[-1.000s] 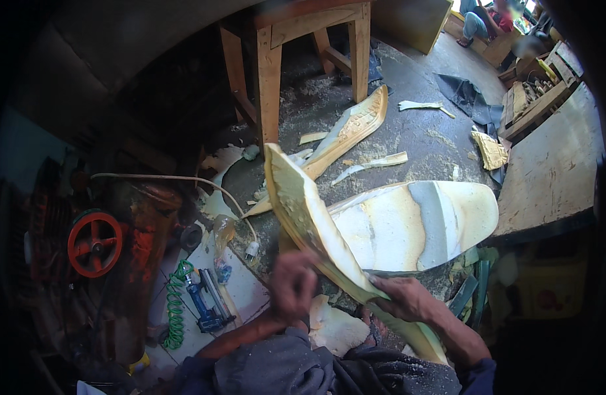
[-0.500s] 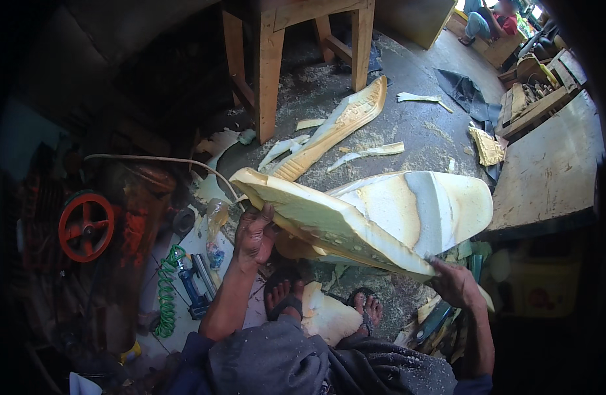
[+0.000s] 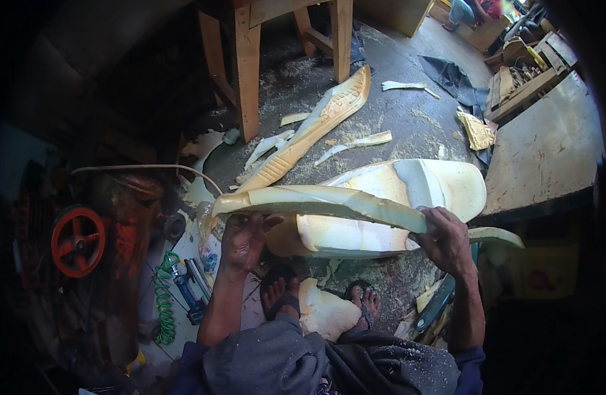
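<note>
My left hand (image 3: 245, 240) supports the left end of a long, pale foam strip (image 3: 323, 201) from below, its fingers curled against the underside. My right hand (image 3: 446, 238) grips the same strip toward its right end, and the tail of the strip sticks out beyond it. Beneath and behind the strip lies a large shaped foam piece (image 3: 451, 178), cream with a grey band across it, partly hidden. Farther back on the dusty floor are a ribbed foam offcut (image 3: 326, 125) and thinner scraps (image 3: 355, 143). A ragged foam piece (image 3: 323, 316) lies between my sandalled feet.
A wooden stool (image 3: 247, 79) stands at the back. On the left sit machinery with a red wheel (image 3: 78, 240), a blue tool (image 3: 190, 296) and a green coiled hose (image 3: 165, 296). A board (image 3: 540, 151) and wood scraps (image 3: 523, 85) are at the right. A person (image 3: 461, 14) is at upper right.
I have turned the strip from steeply tilted to nearly level across my body. My left hand has moved up and left onto its end, and my right hand has risen with it.
</note>
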